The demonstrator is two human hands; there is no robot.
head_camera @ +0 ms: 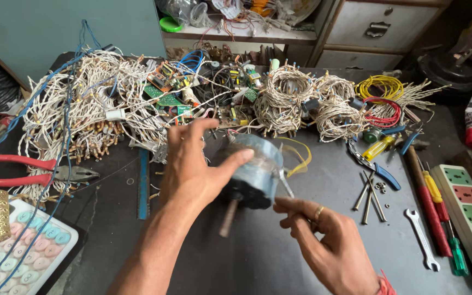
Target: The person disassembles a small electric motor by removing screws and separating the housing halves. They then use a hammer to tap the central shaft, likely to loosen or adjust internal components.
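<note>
We've got a small motor (255,169) held just above the dark table (323,180), centre of view: round grey-blue metal body, dark underside, a rusty brown shaft (228,217) sticking out. Shaft points down and toward us, slightly left, so the long axis runs tilted from upper right to lower left. Yellow wire (299,158) loops off its right side. Our left hand (192,169) is closed around the motor body, thumb over the top, fingers behind. Our right hand (329,240) is pinched shut on something thin at the motor's lower right edge; can't tell exactly what. Behind it: big tangle of white wires (83,104), circuit boards (165,93), wire coils (285,98). Right: pliers with blue handles (372,164), screwdrivers (430,202), spanner (422,240), power strip (471,218). Left: red-handled pliers (28,172), calculator (23,251). Nothing between hands and motor.
</note>
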